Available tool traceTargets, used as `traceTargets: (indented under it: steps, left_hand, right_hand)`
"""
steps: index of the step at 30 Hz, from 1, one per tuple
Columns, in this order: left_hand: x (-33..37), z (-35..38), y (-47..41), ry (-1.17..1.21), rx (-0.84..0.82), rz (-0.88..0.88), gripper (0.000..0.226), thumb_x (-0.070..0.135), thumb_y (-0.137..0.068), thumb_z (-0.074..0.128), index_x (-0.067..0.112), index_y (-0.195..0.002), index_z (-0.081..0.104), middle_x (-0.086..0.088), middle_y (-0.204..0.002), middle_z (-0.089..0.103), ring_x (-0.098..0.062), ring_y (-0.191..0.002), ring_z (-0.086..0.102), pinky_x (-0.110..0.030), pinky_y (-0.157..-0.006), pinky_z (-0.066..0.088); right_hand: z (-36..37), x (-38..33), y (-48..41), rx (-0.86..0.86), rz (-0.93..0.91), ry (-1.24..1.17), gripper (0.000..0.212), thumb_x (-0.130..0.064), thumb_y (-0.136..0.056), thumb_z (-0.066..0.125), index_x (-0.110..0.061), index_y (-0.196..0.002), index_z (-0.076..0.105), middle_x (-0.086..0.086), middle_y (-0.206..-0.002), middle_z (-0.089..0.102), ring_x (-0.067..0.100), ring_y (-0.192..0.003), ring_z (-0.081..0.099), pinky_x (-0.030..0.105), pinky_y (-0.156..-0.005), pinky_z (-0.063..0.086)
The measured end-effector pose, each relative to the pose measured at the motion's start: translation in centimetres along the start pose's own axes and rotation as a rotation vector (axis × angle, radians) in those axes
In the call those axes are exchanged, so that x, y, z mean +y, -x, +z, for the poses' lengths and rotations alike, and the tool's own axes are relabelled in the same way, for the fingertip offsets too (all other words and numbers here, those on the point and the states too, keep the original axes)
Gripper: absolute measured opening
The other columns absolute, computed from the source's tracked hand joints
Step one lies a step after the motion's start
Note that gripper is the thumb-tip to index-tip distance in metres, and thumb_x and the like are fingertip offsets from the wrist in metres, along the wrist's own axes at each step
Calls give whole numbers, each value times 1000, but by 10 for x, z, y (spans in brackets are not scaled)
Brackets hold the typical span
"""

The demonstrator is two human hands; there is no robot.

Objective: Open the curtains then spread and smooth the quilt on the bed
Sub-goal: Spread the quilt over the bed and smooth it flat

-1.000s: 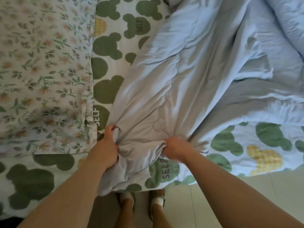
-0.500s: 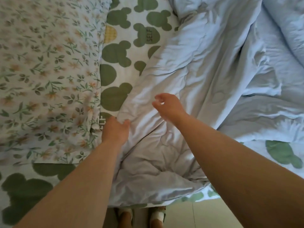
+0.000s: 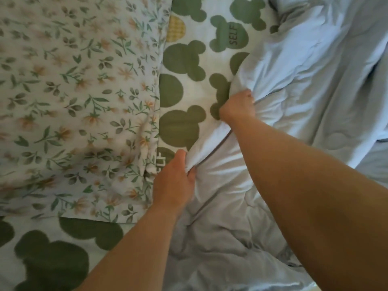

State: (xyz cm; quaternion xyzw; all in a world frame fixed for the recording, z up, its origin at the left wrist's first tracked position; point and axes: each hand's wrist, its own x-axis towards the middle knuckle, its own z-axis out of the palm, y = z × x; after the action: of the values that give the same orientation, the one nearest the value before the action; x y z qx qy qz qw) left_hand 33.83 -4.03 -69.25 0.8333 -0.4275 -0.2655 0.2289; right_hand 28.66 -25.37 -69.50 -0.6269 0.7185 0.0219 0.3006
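Note:
A pale blue-grey quilt (image 3: 304,85) lies rumpled over the right half of the bed, its left edge running diagonally across the middle. My left hand (image 3: 174,181) grips that edge low down, thumb on top of a bunched fold. Farther up the same edge, my right hand (image 3: 238,106) clutches the fabric with curled fingers. Between the two hands the quilt edge is pulled into a taut ridge. No curtains are in view.
A floral pillow (image 3: 69,101) with green leaves and orange flowers fills the left side. The bed sheet (image 3: 184,59), white with green bear-head shapes marked SELF, shows between pillow and quilt and at the lower left.
My right hand has let go of the near quilt edge, reached forward and gripped the edge farther up. My left hand has shifted its grip along the edge. The view moved closer over the bed.

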Motion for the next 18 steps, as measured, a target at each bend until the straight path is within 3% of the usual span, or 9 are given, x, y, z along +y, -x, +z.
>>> traceTargets:
  steps: [3, 6, 9, 12, 15, 17, 18]
  left_hand:
    - [-2, -3, 1, 0, -1, -1, 18, 32, -96, 49, 17, -103, 41, 4, -83, 46, -29, -81, 58, -31, -62, 34]
    - [-6, -10, 3, 39, 31, -61, 18, 27, -96, 49, 18, -98, 33, 2, -82, 48, -31, -80, 60, -36, -63, 42]
    - [-18, -26, 7, 92, 129, -190, 18, 25, -96, 49, 16, -101, 34, 2, -77, 47, -27, -71, 55, -34, -61, 40]
    - [-39, -47, 16, 81, 252, -301, 18, 22, -95, 50, 13, -99, 35, 7, -69, 38, -22, -63, 44, -30, -58, 33]
    - [-50, -59, 32, 105, 237, -396, 18, 26, -96, 49, 14, -101, 36, 3, -73, 45, -26, -67, 48, -32, -61, 36]
    - [-50, -60, 40, 161, 235, -465, 22, 30, -96, 50, 14, -105, 37, -2, -83, 51, -27, -76, 52, -33, -68, 39]
    - [-48, -61, 43, 181, 245, -506, 26, 33, -95, 51, 14, -106, 37, -4, -88, 52, -27, -80, 54, -33, -70, 41]
  right_hand:
    - [-4, -2, -4, 57, 6, -132, 63, -5, -91, 44, -5, -149, 17, 15, -141, 44, 32, -129, 45, 36, -102, 39]
    - [0, -29, 5, 12, -99, -251, 58, -6, -90, 43, -9, -146, 29, 14, -136, 50, 32, -126, 47, 33, -103, 38]
    - [16, -82, 26, -159, -262, -427, 50, -6, -88, 43, -6, -138, 44, 15, -131, 55, 32, -121, 52, 39, -103, 44]
    - [36, -133, 60, -374, -428, -431, 43, -10, -94, 44, -5, -137, 46, 13, -133, 54, 27, -120, 51, 27, -100, 41]
    - [51, -141, 79, -548, -472, -454, 51, -8, -94, 46, -8, -144, 37, 12, -139, 49, 27, -125, 48, 31, -105, 41]
    - [52, -125, 78, -650, -422, -530, 50, -13, -93, 52, -9, -142, 40, 10, -130, 55, 24, -114, 56, 33, -95, 51]
    - [51, -115, 76, -695, -401, -593, 41, -18, -93, 54, -11, -133, 48, 6, -114, 60, 19, -99, 60, 26, -82, 54]
